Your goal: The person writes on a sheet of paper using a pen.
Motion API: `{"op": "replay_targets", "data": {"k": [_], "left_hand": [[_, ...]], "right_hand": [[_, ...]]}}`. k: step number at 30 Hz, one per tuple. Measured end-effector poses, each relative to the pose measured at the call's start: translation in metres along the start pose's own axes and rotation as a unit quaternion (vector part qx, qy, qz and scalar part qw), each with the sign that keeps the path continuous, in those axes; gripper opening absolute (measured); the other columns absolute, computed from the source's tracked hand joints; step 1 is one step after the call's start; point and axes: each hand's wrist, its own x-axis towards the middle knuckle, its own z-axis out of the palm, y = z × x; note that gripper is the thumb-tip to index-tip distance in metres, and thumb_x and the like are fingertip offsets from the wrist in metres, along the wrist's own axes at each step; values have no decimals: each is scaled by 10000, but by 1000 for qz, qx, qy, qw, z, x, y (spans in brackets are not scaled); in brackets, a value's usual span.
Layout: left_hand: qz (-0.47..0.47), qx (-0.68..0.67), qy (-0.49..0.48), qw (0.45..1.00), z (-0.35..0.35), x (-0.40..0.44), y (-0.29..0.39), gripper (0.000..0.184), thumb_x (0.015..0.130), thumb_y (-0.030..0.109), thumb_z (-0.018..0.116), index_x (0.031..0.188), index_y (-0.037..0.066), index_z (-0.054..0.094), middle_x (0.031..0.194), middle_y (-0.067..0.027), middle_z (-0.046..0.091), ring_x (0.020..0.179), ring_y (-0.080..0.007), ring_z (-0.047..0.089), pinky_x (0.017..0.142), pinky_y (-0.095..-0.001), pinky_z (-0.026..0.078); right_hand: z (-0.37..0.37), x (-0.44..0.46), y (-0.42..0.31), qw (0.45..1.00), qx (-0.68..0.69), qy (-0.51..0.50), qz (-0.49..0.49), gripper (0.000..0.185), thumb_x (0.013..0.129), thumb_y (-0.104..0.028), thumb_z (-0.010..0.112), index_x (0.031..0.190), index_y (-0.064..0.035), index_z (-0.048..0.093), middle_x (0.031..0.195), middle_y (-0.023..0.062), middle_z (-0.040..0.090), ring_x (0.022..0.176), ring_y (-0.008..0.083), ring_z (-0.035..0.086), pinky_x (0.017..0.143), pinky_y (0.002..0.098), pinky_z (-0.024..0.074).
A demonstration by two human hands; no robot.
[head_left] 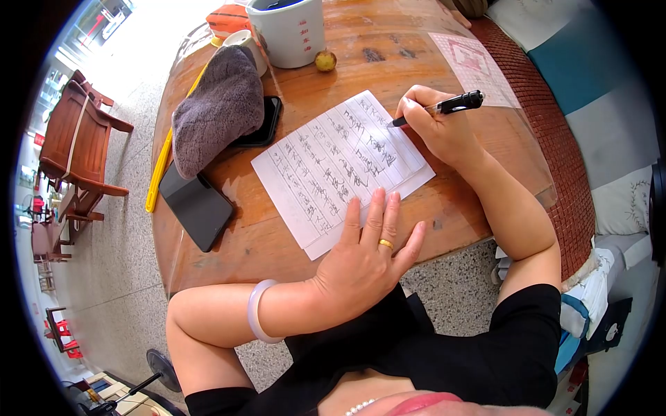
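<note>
My right hand [433, 125] is closed around a black pen [459, 103], its tip at the upper right part of the paper. Lined sheets of paper [305, 163] lie stacked at a slant on the wooden table, covered with columns of handwritten characters. Fingers outstretched, my left hand [368, 243] rests flat over the lower edge of the sheets and holds nothing. It wears a gold ring [386, 243], and a pale bangle [257, 312] circles the wrist.
Left of the paper, a grey cloth [218, 104] partly covers a black phone [267, 125]; another dark phone [198, 208] lies nearer. A yellow stick [161, 170] runs along the table's left edge. A white bucket [291, 35], a small round fruit [325, 61] and a printed sheet [475, 69] are farther back.
</note>
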Motion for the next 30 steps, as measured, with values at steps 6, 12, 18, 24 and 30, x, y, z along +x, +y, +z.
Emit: {"op": "replay_targets", "data": {"k": [6, 12, 18, 24, 30], "left_hand": [[0, -1, 3, 1000, -1, 0, 0, 473, 926, 283, 492, 1361, 101, 526, 1329, -353, 515, 1241, -476, 516, 1007, -591, 394], [-1, 1, 6, 1000, 1, 0, 0, 480, 926, 299, 502, 1363, 101, 523, 1327, -354, 515, 1237, -475, 518, 1004, -590, 396], [-1, 1, 3, 1000, 0, 0, 0, 486, 928, 307, 505, 1368, 102, 520, 1330, -357, 510, 1237, -479, 514, 1001, -590, 397], [2, -1, -3, 1000, 0, 0, 0, 491, 927, 306, 504, 1374, 101, 516, 1333, -361, 504, 1243, -484, 507, 1007, -592, 388], [2, 0, -1, 1000, 1, 0, 0, 490, 928, 300, 500, 1374, 100, 516, 1333, -358, 507, 1243, -483, 508, 1007, -592, 391]], "right_hand": [[-1, -1, -5, 1000, -13, -7, -1, 165, 896, -90, 537, 762, 2, 567, 623, 41, 521, 587, 89, 456, 525, 281, 380], [-1, -1, -3, 1000, -4, -7, 14, 174, 899, -89, 529, 753, 1, 556, 615, 33, 502, 590, 81, 447, 524, 283, 377], [-1, 1, 0, 1000, -2, 6, 17, 171, 899, -94, 533, 758, 1, 558, 624, 37, 516, 595, 84, 458, 529, 282, 381], [0, 0, -3, 1000, 0, -2, 11, 170, 899, -102, 533, 770, 1, 573, 634, 47, 536, 600, 93, 470, 540, 287, 393], [2, 0, 0, 1000, 9, 9, 16, 173, 898, -102, 536, 765, 3, 572, 627, 48, 531, 592, 94, 467, 539, 287, 393]]}}
